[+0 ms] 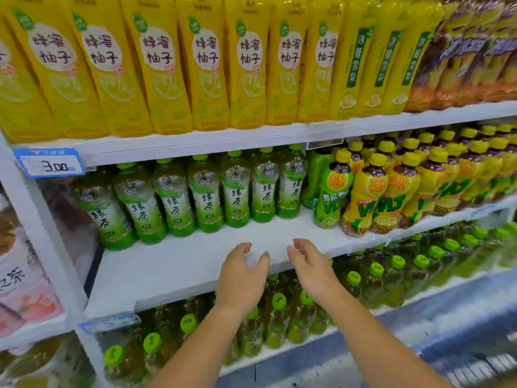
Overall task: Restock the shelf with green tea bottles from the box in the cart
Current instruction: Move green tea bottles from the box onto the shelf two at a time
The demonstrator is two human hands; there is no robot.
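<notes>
Shelving: white store shelf (195, 264), middle tier, front strip bare.
Upper tier: row of yellow bottles (156, 65), standing upright, packed side by side.
Green tea bottles (204, 194): one row at back of middle tier, upright, touching each other; left of the lemon tea bottles (391, 191).
Lower tier: green-capped bottles (279, 317) beneath the hands.
Price tag (49, 163): reads 3.00, on upper shelf edge, left.
Left hand (240, 278): empty, fingers loosely spread, over bare shelf front.
Right hand (310, 264): empty, fingers loosely curved, just beside left hand, not touching.
</notes>
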